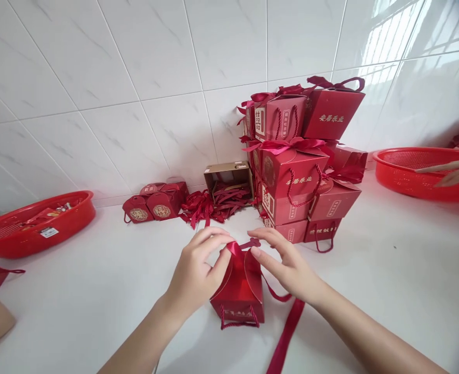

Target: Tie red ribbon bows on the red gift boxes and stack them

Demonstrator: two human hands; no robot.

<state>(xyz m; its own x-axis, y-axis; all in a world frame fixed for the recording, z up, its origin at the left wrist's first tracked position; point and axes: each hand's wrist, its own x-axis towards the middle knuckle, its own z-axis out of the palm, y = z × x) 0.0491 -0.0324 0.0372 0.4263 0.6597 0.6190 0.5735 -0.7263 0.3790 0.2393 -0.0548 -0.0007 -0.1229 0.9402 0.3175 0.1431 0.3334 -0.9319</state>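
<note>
A small red gift box [239,293] with a rope handle stands on the white surface before me, its curved top flaps folded inward. My left hand [198,265] pinches a shiny red ribbon [234,249] at the top of the box. On the other side, my right hand [287,262] is open, thumb and fingers apart, with the thumb tip close to the top flap. Whether that thumb touches the box I cannot tell. From the right of the box a long ribbon tail [289,332] runs down toward me. A dark red flower-ended piece [253,242] shows behind the top.
Stacked red gift boxes [295,176] with bows stand at the back right. Loose ribbons [233,197] spill from a cardboard box [227,168] by the wall. Red baskets stand left [73,208] and right [408,179]; another person's hand [457,171] reaches over the right one.
</note>
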